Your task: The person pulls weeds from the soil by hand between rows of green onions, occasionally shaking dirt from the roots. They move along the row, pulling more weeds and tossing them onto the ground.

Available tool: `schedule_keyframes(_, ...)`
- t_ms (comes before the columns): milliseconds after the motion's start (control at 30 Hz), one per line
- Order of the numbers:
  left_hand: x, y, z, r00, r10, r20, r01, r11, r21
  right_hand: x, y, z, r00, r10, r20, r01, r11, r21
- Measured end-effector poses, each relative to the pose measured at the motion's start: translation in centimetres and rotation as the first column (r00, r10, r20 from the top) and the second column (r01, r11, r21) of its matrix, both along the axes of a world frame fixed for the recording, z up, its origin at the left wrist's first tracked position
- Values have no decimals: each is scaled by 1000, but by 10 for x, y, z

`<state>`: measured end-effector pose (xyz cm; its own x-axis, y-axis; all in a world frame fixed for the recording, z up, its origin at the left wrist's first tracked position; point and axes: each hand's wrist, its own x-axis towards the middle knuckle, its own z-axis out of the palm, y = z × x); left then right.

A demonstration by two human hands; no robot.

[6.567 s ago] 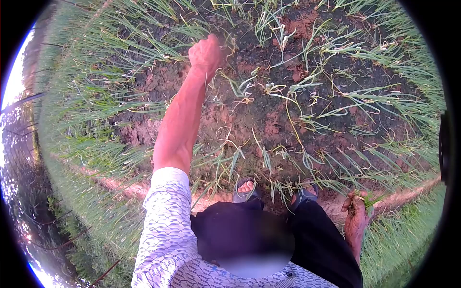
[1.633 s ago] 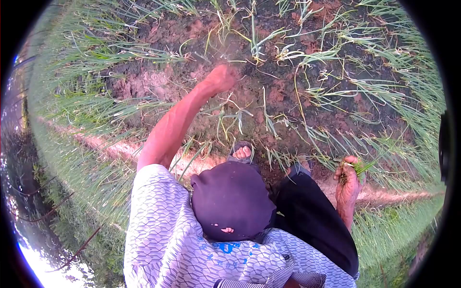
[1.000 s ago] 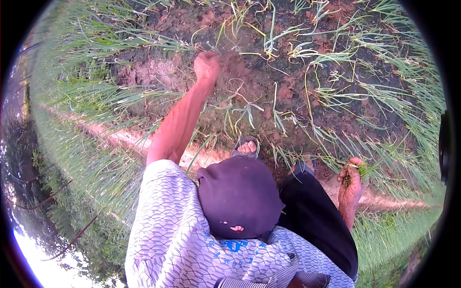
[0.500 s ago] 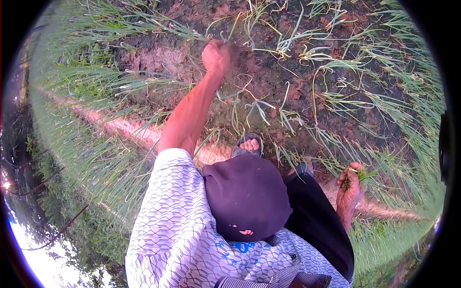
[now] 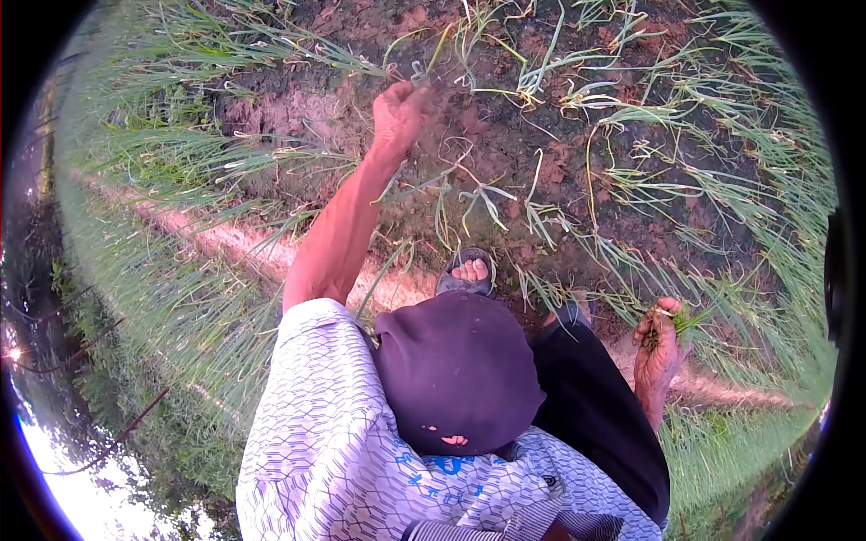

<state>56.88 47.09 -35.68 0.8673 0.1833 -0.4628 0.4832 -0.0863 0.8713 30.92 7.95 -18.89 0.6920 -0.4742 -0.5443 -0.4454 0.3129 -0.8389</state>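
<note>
My left hand (image 5: 398,115) is stretched out low over the bare soil, its fingers curled closed. Their tips are blurred against the dark ground, so I cannot make out what they grip. Just beyond the knuckles stand a few thin onion-like plants (image 5: 439,47). On the other side, my right hand (image 5: 659,350) is held beside my right leg with the fingers wrapped round a small bunch of pulled grass (image 5: 683,322). Green blades stick out past the fingers, and brown, root-like strands show in the palm.
Rows of onion-like plants (image 5: 713,194) lean over the dark, damp soil (image 5: 505,144). My sandalled foot (image 5: 470,270) stands on the bed's near edge, behind my bent knee (image 5: 460,370). A pale dirt strip (image 5: 212,233) runs along the left, with dense green growth (image 5: 162,288) beyond.
My left hand has shifted slightly down and left, back from the plants. My right hand stays nearly in place, still round the grass.
</note>
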Motion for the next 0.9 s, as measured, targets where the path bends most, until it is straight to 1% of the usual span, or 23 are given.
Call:
schedule_keyframes(133,-2,7,-2,1000,-22,-10,21,996,-84,-2,-1,-2,1000,-4,2,4,1000,-2)
schedule_keyframes(233,-1,11,-3,998,5,-65,-17,981,-191,-2,0,-1,1000,-5,5,6,1000,-12)
schedule_keyframes(433,2,14,-2,996,-49,-80,24,956,-293,-2,0,-1,1000,-10,2,10,1000,-11)
schedule_keyframes(533,4,10,3,993,-40,-110,5,952,-306,-2,0,-1,1000,-10,3,10,1000,-14)
schedule_keyframes(633,7,8,11,987,-62,-148,23,968,-250,-2,-1,-1,1000,-4,3,4,1000,-16)
schedule_keyframes(733,15,15,5,957,-165,-237,99,958,-269,-2,-2,-2,1000,0,5,1,1000,-23)
schedule_keyframes(800,17,10,-5,978,-48,-205,-21,946,-324,-1,-2,-2,1000,-6,2,6,1000,-17)
schedule_keyframes(900,17,-8,4,974,145,-175,-204,898,-390,0,-1,0,1000,-20,-9,20,1000,-3)
